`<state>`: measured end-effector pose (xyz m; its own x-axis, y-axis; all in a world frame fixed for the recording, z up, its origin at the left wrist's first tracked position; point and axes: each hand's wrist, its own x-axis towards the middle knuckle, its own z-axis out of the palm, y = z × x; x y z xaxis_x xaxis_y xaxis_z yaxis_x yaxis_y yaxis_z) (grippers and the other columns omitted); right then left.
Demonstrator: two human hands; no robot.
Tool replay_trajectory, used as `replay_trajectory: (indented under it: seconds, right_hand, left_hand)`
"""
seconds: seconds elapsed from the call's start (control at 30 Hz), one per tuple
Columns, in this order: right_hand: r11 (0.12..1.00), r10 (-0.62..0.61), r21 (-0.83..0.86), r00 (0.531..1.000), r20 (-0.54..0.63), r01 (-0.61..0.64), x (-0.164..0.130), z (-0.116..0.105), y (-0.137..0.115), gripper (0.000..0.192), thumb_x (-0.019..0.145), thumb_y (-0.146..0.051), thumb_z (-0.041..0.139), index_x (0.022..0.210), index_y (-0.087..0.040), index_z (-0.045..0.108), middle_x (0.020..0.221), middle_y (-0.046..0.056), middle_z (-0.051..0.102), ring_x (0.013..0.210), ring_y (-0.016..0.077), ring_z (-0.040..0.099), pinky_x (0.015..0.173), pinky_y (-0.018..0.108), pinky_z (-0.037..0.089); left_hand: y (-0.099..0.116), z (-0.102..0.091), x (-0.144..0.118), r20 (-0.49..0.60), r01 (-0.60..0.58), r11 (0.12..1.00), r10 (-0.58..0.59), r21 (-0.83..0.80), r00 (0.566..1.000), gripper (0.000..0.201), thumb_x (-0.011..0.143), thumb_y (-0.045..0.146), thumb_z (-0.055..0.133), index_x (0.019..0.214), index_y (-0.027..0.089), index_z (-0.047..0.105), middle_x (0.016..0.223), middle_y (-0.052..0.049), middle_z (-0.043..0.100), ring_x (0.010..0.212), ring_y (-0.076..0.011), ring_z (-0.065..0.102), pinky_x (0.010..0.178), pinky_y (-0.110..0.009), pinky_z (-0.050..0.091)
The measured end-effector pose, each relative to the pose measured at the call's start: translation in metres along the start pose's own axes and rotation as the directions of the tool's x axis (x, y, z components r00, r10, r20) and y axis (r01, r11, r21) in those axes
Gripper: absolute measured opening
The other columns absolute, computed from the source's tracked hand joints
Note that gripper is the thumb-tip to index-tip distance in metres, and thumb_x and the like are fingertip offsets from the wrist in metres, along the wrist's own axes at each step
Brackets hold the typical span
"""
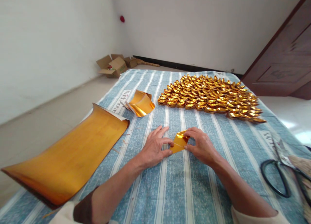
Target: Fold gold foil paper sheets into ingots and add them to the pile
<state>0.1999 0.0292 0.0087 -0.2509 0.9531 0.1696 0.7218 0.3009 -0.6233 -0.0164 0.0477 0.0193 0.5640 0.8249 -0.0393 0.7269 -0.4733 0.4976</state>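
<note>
Small gold foil piece (pixel 179 142), shiny and partly folded, lies on the striped cloth (pixel 155 185) just in front of the ingot pile (pixel 209 96). Left hand (pixel 155 149) pinches its left edge, right hand (pixel 200 146) grips the right. Risk: thin foil likely creases crooked or tears if pinched unevenly. Scissors (pixel 279 177) well right of it.

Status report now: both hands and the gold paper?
Left hand and right hand both pinch folded gold paper on striped cloth. Nothing blocking.
</note>
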Motion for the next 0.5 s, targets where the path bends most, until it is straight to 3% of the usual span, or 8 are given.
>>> replay_trajectory:
  seconds: [0.37,0.5]
  right_hand:
    - [0.999,-0.004,0.036,1.000,0.016,0.003,0.002,-0.001,0.004,0.029,0.067,-0.002,0.056,0.086,-0.021,0.065,0.095,0.003,0.064,0.093,0.0193,0.058,0.084,0.035,0.043]
    - [0.998,-0.020,0.068,1.000,0.018,0.019,0.003,-0.005,0.001,0.027,0.069,-0.003,0.056,0.086,-0.021,0.067,0.094,0.003,0.066,0.091,0.0186,0.059,0.084,0.033,0.044]
  left_hand:
    - [0.007,-0.009,0.000,0.055,0.049,0.999,-0.049,0.004,0.997,0.027,0.070,0.018,0.075,0.095,0.027,0.073,0.151,-0.006,0.037,0.141,-0.0373,0.024,0.110,-0.057,0.021]
    - [0.014,-0.010,0.002,0.040,0.074,0.997,-0.074,0.006,0.996,0.017,0.073,0.023,0.073,0.090,0.026,0.074,0.148,-0.006,0.040,0.139,-0.0377,0.027,0.109,-0.059,0.023]
